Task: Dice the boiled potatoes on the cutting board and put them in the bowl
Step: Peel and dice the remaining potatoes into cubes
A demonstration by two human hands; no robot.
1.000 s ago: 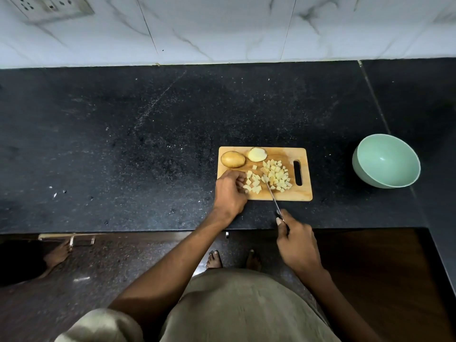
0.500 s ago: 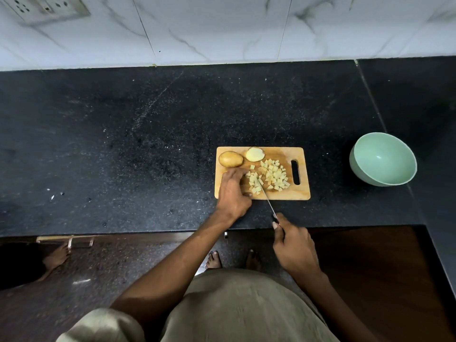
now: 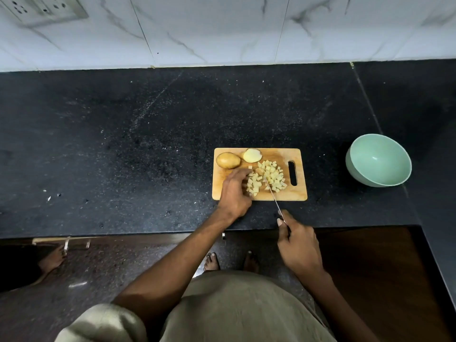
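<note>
So the right hand [image 3: 299, 245] had its grip wrapped round the knife [image 3: 272, 193] handle, blade lying in among the diced potato [image 3: 267, 178] on the cutting board [image 3: 278, 154]. Left hand [image 3: 234, 191] sat curled at the pile's edge, though whether it was pinching a piece I couldn't tell. Whole potato [image 3: 228, 160] and a half potato [image 3: 252, 155] waited at the board's back edge. Bowl [image 3: 378, 160] sat well apart on the tabletop [image 3: 148, 144]. Main worry: fingertips so near the blade could get nicked, and cubes could scatter off the board
</note>
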